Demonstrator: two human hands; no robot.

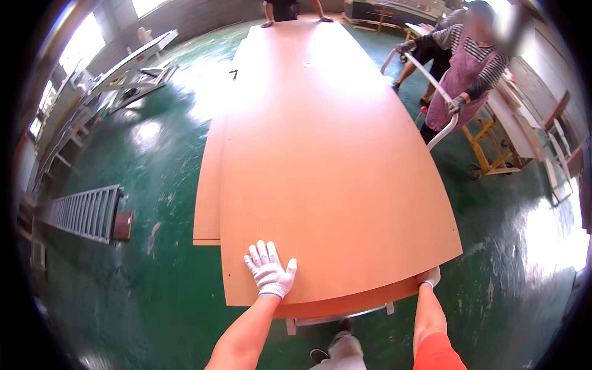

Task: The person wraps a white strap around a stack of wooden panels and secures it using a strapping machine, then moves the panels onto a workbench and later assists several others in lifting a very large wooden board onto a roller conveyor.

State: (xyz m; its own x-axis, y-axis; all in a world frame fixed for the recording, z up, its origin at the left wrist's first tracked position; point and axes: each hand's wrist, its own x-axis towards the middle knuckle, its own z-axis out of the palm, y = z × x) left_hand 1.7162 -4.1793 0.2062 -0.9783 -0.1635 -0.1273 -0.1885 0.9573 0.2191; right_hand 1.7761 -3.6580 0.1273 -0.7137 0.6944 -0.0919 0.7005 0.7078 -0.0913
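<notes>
A large light-brown wooden board [333,185] stretches away from me on top of a stack, overhanging a lower board [207,197] that shows along its left side. My left hand [269,271], in a white knit glove, lies flat with spread fingers on the top board near its front left corner. At the front right corner is my right hand [430,277], also gloved, against the edge beneath the top board. Its fingers are hidden under the board, so their grip does not show.
Another person's hands [267,24] rest at the board's far end. To the right, a person in a pink apron [459,92] holds a white cart handle [431,77]. A yellow trolley [490,148] carries panels. A grey ladder-like metal frame [86,211] lies on the green floor at left.
</notes>
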